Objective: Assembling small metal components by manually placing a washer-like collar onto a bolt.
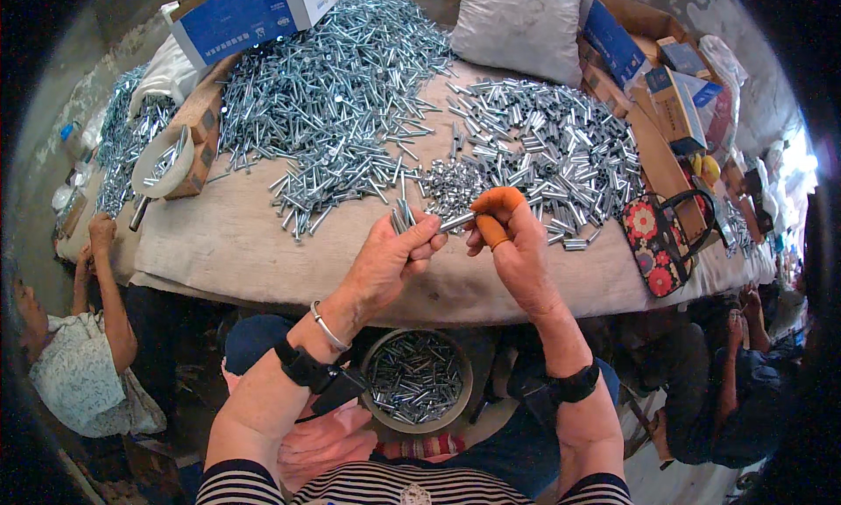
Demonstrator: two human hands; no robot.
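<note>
My left hand (385,255) is closed around several long metal bolts (403,214), their shafts sticking up past the fingers. Orange covers sit on the thumb and a finger of my right hand (521,255), which pinches one end of a metal sleeve (457,221). The sleeve's other end meets my left fingertips; whether a bolt runs inside it is hidden. Just beyond my hands lies a heap of small shiny nuts (447,183). A pile of loose bolts (324,102) spreads to the far left, and short metal sleeves (561,146) are heaped to the right.
A basin (464,400) of metal parts sits below the cloth-covered table (219,251). A flowered bag (648,251) rests at the right, a white sack (517,28) behind. Cardboard boxes (236,23) stand at the back. Other people work at both sides.
</note>
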